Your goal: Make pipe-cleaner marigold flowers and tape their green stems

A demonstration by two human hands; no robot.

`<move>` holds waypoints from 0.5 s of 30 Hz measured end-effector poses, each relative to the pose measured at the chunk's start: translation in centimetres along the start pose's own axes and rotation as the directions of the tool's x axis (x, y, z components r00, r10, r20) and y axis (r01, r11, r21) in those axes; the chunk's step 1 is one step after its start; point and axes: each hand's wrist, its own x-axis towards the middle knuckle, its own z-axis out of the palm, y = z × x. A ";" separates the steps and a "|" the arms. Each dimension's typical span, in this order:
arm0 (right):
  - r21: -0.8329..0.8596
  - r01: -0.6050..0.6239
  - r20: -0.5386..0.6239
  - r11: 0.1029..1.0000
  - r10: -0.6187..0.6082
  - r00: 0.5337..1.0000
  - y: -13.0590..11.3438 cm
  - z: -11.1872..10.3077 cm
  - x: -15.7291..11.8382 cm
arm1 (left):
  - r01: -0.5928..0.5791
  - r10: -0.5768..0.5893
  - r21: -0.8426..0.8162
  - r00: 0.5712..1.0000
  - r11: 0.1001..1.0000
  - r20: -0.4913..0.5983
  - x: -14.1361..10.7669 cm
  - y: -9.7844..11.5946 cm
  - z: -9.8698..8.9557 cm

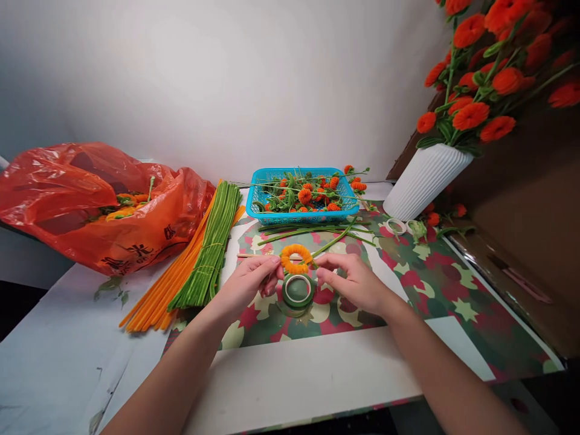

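An orange ring of coiled chenille stem (290,249) is held up above the middle of the table. At its left edge, my left hand (254,275) pinches it between thumb and fingertips. My right hand (351,278) is at its right side, the bent index finger and thumb closed around the ring's end; the exact contact is small and partly hidden. Directly below the ring lies a roll of green floral tape (298,291). Behind the hands, several loose green chenille stems (312,229) and a thin wooden stick (247,255) rest on the camouflage-patterned sheet (357,308).
Left of my hands lie a tied green bundle of chenille stems (203,254) and orange stems (156,296), beside a red plastic bag (149,241). A blue basket (308,216) of small orange flowers stands behind. On the right, a white ribbed vase (421,181) holds tall orange flowers.
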 end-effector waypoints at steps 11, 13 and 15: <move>0.525 -0.121 0.233 0.842 -0.006 0.972 1.5 2.0 0.5 | 0.070 -0.098 -0.482 0.995 0.873 -0.033 0.1 0.6 0.2; 0.547 -0.142 0.256 0.825 -0.004 0.967 1.4 2.1 0.4 | 0.061 -0.128 -0.576 0.989 0.815 -0.077 0.1 0.6 0.4; 0.576 -0.173 0.289 0.799 0.000 0.957 1.4 2.2 0.4 | 0.057 -0.150 -0.626 0.984 0.778 -0.098 0.1 0.6 0.6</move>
